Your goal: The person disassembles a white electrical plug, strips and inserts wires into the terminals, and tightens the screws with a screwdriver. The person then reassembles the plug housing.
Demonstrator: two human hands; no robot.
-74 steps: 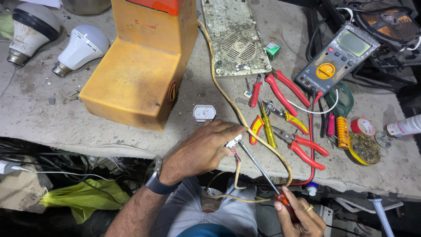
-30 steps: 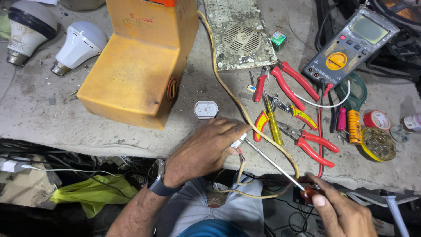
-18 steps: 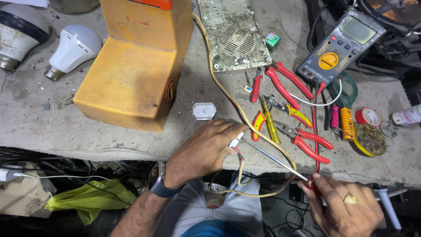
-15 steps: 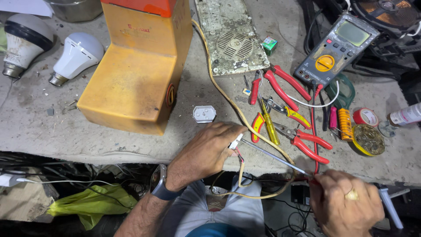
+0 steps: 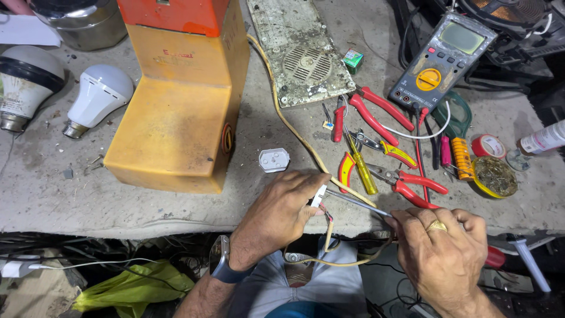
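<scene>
— What is held?
— A small white plug piece (image 5: 318, 195) is pinched in the left hand (image 5: 281, 215); a screwdriver (image 5: 356, 202) is gripped by the right hand (image 5: 442, 253), tip at the piece.
— How is it best done?
— The piece should be kept steady (wires hang below it), tip seated squarely. The plug cover (image 5: 274, 159) lies just beyond the left hand on the counter (image 5: 88, 200).

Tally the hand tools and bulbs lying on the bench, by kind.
Bulbs: 2, one white, one with a black band
Red-handled pliers: 2
Yellow-handled screwdriver: 1
Multimeter: 1
Tape rolls: 2
Total: 8
</scene>
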